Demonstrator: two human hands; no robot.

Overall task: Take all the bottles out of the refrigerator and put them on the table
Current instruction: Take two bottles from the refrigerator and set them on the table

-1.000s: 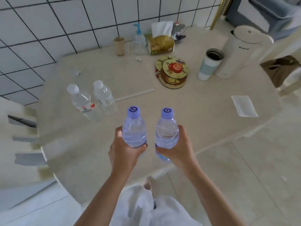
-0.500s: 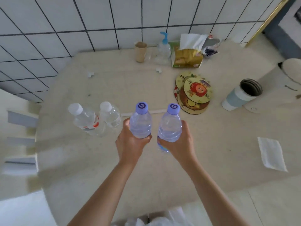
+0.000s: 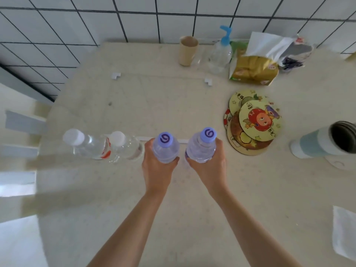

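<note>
My left hand [image 3: 157, 168] grips a clear bottle with a purple cap [image 3: 165, 146], held upright over the beige table [image 3: 173, 209]. My right hand [image 3: 209, 168] grips a second purple-capped bottle [image 3: 202, 146] just beside it. Both are low over the tabletop; I cannot tell whether their bases touch it. Left of my left hand stand two clear white-capped bottles: one with a red label [image 3: 90, 146] and one [image 3: 125, 145] close to my fingers. The refrigerator is out of view.
Along the tiled wall stand a paper cup [image 3: 187, 51], a blue pump bottle [image 3: 220, 54] and a tissue pack [image 3: 254, 68]. Round cartoon coasters [image 3: 252, 122] lie right of the bottles. A grey-banded mug [image 3: 323, 143] and a white napkin [image 3: 344, 232] sit further right. A chair stands left.
My view has moved forward over the table. Both hands carried the purple-capped bottles forward, from near the table's edge to beside the two white-capped bottles.
</note>
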